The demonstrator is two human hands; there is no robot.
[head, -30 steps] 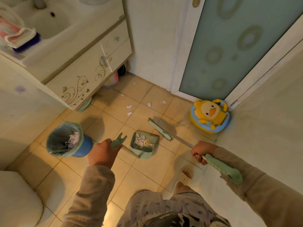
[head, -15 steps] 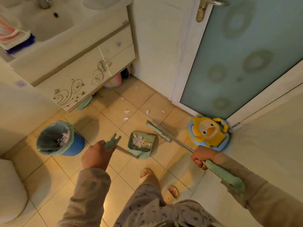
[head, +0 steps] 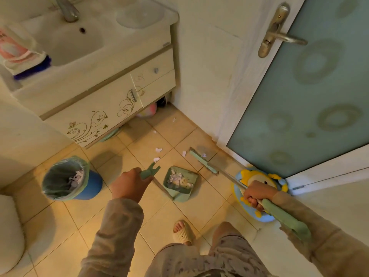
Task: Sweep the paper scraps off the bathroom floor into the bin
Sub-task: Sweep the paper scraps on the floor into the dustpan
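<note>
My left hand (head: pixel 127 185) grips the green handle of a long-handled dustpan (head: pixel 180 183), whose pan rests on the tiles with paper scraps inside. My right hand (head: pixel 256 193) holds the green-gripped broom (head: pixel 203 161); its flat head lies on the floor near the door. Loose white paper scraps (head: pixel 158 150) are scattered on the tiles between the cabinet and the broom head, one (head: pixel 184 153) just left of it. The blue bin (head: pixel 70 178) with a green liner stands to the left of my left hand and holds scraps.
A vanity cabinet (head: pixel 111 100) with a sink stands at the upper left. A frosted glass door (head: pixel 311 92) closes the right side. A yellow duck-shaped potty seat (head: pixel 265 179) lies by the door under my right hand. A toilet edge (head: pixel 10 232) shows at lower left. My slippered foot (head: pixel 182 232) stands below the dustpan.
The view has tilted up and moved closer to the door. One foot has stepped forward. Both hands keep their grips; the broom and dustpan stay roughly in place on the floor.
</note>
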